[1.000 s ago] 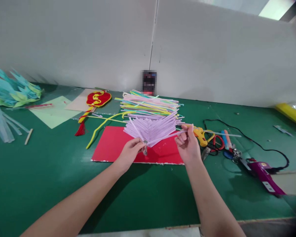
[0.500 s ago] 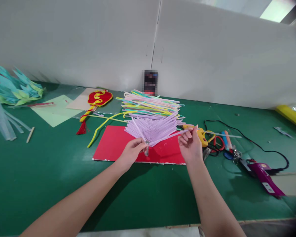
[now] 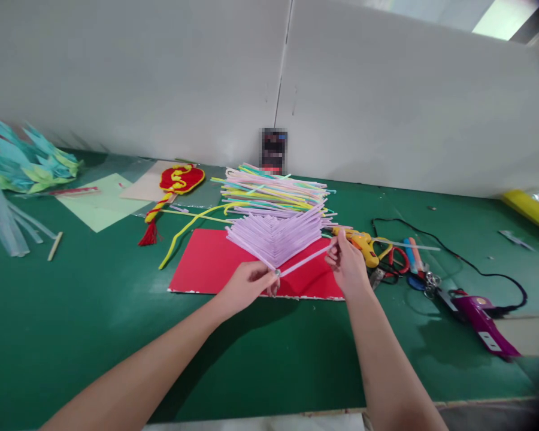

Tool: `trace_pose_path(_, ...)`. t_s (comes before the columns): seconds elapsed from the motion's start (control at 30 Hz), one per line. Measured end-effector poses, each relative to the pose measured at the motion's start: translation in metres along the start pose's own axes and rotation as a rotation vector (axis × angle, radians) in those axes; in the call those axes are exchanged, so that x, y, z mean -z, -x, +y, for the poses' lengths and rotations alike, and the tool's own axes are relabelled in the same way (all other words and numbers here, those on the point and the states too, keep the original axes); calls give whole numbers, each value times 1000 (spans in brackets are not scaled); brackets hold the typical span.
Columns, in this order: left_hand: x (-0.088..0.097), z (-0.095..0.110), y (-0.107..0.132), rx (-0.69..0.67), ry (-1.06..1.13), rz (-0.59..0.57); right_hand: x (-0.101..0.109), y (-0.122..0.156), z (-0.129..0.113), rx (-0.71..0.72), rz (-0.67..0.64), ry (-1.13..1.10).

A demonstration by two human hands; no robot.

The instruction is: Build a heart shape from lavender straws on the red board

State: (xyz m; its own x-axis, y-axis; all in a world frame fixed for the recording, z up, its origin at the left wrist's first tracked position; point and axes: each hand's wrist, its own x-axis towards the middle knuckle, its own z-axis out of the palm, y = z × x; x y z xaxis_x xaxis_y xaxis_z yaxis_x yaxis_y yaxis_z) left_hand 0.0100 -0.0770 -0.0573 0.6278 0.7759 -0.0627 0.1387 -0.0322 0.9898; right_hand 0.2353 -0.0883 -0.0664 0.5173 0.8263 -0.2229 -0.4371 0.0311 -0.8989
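Observation:
Lilac pipe cleaners [image 3: 273, 236] lie nested in a V-shaped, leaf-like fan on a red board [image 3: 202, 257]. At the point of the V, my left hand [image 3: 249, 284] is closed, pinching the bend of a lilac pipe cleaner [image 3: 305, 259] between thumb and fingers. My right hand [image 3: 345, 258] is closed on the right end of this same pipe cleaner, which stretches straight between both hands, apart from the fan's right edge. Behind the fan is a pile of pink, yellow, teal and lilac pipe cleaners [image 3: 273, 190].
Right of the board are a yellow glue gun [image 3: 363, 246], red-handled scissors [image 3: 399, 261] and a purple device [image 3: 483, 323] with a black cord. To the left lie a red-and-yellow tasselled ornament [image 3: 182, 179], green paper [image 3: 101, 203] and translucent strips [image 3: 4, 221].
The loose pipe cleaner's left arm, earlier crossing over the fan, now lies along its left edge. My left hand has shifted slightly right and down; my right hand moved slightly left and down.

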Motion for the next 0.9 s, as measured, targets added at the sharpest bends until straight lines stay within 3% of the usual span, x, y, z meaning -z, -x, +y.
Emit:
trace_pose_path(0.27,-6,-1,8,-178,-652,-135,3,-10,15,38,-82,261)
trace_pose_path(0.4,-6,-2,11,-347,-882,-165,0,-9,20,115,-67,381)
trace_pose_path(0.63,-9,-1,16,-533,-937,-175,1,-8,23,174,-63,505)
trace_pose_path(0.9,-7,-7,6,-496,-806,-11,5,-12,26,223,-72,563)
